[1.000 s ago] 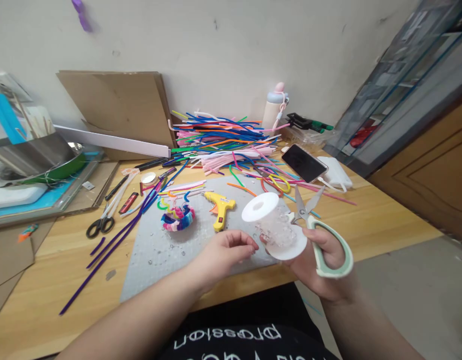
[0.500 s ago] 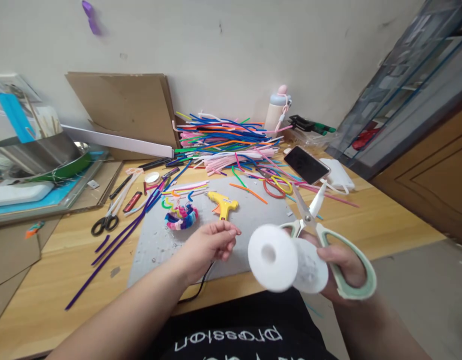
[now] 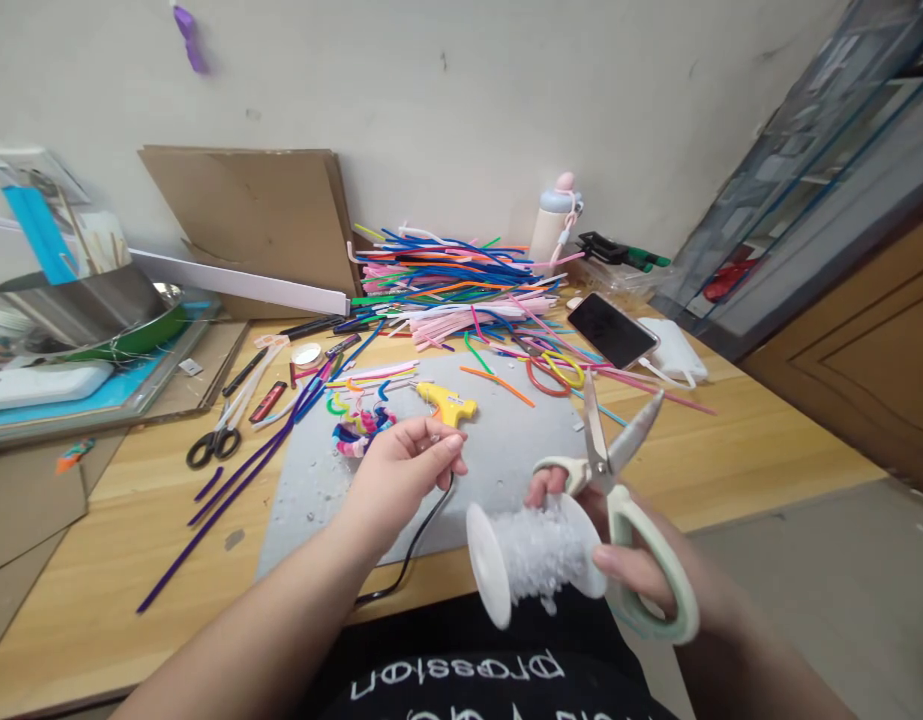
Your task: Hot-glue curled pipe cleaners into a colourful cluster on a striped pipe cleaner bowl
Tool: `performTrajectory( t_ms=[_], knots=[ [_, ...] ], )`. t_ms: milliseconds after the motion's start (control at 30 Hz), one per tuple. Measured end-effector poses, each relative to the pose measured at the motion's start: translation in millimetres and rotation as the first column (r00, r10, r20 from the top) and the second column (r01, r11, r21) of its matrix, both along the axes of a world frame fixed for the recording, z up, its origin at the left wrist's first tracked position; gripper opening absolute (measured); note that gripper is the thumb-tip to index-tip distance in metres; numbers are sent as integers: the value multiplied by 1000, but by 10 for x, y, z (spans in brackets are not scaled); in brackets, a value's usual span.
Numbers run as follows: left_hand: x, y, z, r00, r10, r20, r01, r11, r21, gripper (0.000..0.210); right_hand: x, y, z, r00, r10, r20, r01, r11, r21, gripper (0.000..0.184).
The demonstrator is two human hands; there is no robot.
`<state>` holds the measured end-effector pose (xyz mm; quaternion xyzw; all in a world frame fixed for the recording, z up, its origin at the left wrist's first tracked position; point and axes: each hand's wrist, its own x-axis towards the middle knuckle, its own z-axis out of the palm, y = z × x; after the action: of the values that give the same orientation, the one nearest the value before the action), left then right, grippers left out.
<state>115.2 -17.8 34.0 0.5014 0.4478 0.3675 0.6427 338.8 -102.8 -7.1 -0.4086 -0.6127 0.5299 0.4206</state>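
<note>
My right hand (image 3: 637, 570) grips a pair of pale-green-handled scissors (image 3: 600, 468), blades spread and pointing up. The same hand holds a white spool (image 3: 489, 570) wound with a string of clear beads, tilted on its side. My left hand (image 3: 405, 475) hovers over the grey mat with thumb and fingers pinched; whatever is between them is too small to make out. Just behind it, partly hidden, lie a colourful pipe-cleaner ring (image 3: 348, 438) with curled tips and a yellow glue gun (image 3: 450, 402).
A heap of pipe cleaners (image 3: 461, 280) lies against the wall. Red-and-yellow scissors (image 3: 555, 372), a phone (image 3: 611, 328) and a bottle (image 3: 552, 225) stand or lie right of it. Black scissors (image 3: 213, 445), purple pipe cleaners (image 3: 228, 510) and a metal pot (image 3: 71, 305) are at left.
My right hand has turned the spool and brought it left and lower, so its clear beads show. The scissors came along leftward. My left hand moved slightly left and up.
</note>
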Motion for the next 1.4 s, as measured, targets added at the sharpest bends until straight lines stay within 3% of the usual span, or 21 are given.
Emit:
performTrajectory(
  t_ms=[67,133,233,300,400,500,667,767,867,967,1033,1100,1200,1267,1333,1400],
  knots=[
    [7,35,-24,1000,-3,11,4,1000,-30,20,-68,-51,-6,989,89,-121,-85,996,41,40],
    [17,51,-63,999,6,37,-3,998,-65,22,-167,-81,6,959,105,-262,-80,991,104,43],
    [8,55,-133,995,34,95,-22,991,-132,25,-282,-57,47,890,30,-454,25,993,115,40],
    [-19,49,-170,993,52,109,-34,987,-155,25,-294,0,63,841,-93,-533,163,983,87,37],
    [-66,14,-186,990,88,110,-71,986,-152,24,-241,97,40,724,-371,-581,409,910,-71,29],
    [-79,-76,-154,992,87,93,-71,985,-158,25,-198,161,-21,574,-559,-598,500,818,-285,18],
    [-48,-291,-84,998,-12,65,20,991,-130,24,-208,201,-63,468,-636,-613,534,757,-377,14],
    [-53,-343,-83,994,-19,105,31,993,-111,22,-177,213,-30,455,-610,-649,416,790,-451,18],
    [-71,-317,-96,974,78,214,-60,994,-86,18,-141,217,-2,456,-564,-688,260,824,-503,27],
    [-81,-297,-66,923,123,364,-110,992,-56,14,-171,211,-30,486,-554,-676,199,823,-532,30],
    [-82,-322,-8,882,78,465,-69,997,-36,13,-224,206,-85,511,-579,-635,276,810,-517,26],
    [-83,-369,72,849,-6,528,5,1000,3,11,-271,197,-150,528,-637,-562,463,770,-439,17],
    [-95,-408,195,847,-81,525,47,996,77,10,-265,160,-210,617,-697,-366,693,701,-166,21],
    [-118,-368,252,871,-54,489,-3,993,116,11,-207,116,-209,757,-628,-181,636,771,-17,30],
    [-159,-272,275,889,16,458,-82,989,123,13,-137,72,-187,891,-453,-37,453,891,3,34],
    [-219,-148,262,896,94,434,-157,982,110,13,-91,44,-164,964,-266,-17,266,964,-21,35]
  ],
)
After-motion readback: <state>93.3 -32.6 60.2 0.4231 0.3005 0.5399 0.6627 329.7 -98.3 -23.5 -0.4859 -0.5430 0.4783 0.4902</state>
